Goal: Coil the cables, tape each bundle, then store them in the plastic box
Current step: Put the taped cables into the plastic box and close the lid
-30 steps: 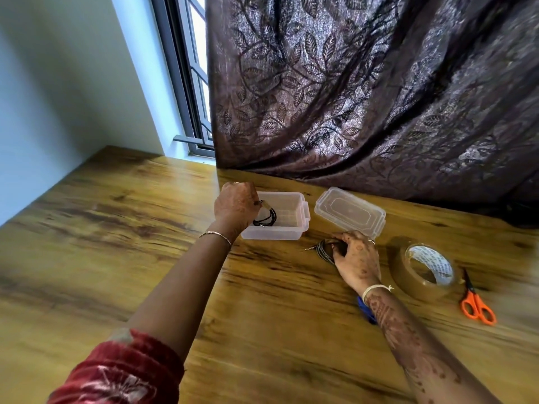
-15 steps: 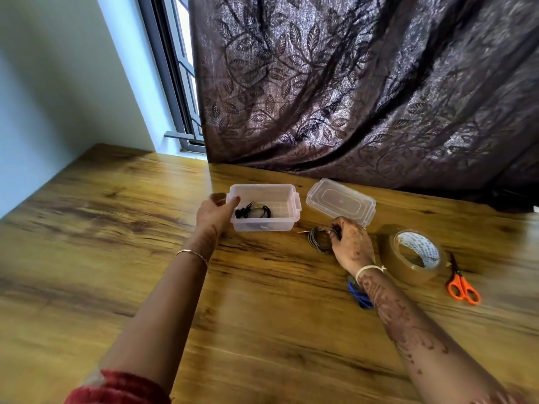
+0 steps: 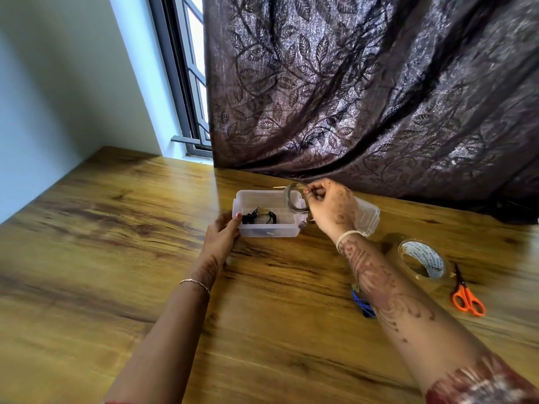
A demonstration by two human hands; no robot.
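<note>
A coiled grey cable (image 3: 292,199), pinched by the right hand (image 3: 331,209) above the clear plastic box (image 3: 271,230) gripped by the left hand (image 3: 221,239), is best lowered flat.

Your plastic box (image 3: 268,232) is clear, smooth and slightly frosted where your left hand (image 3: 221,237) grips it. Inside the box, the black cable (image 3: 259,217) looks matt. Over the box's right end, the grey coil (image 3: 289,199) pinched in your right hand (image 3: 332,208) has a sheen. Right of the box, the tape roll (image 3: 408,259) is glossy brown. Under the box, the table (image 3: 116,228) is satin wood grain. Behind the box, the curtain (image 3: 350,97) is lustrous leaf-patterned cloth.
</note>
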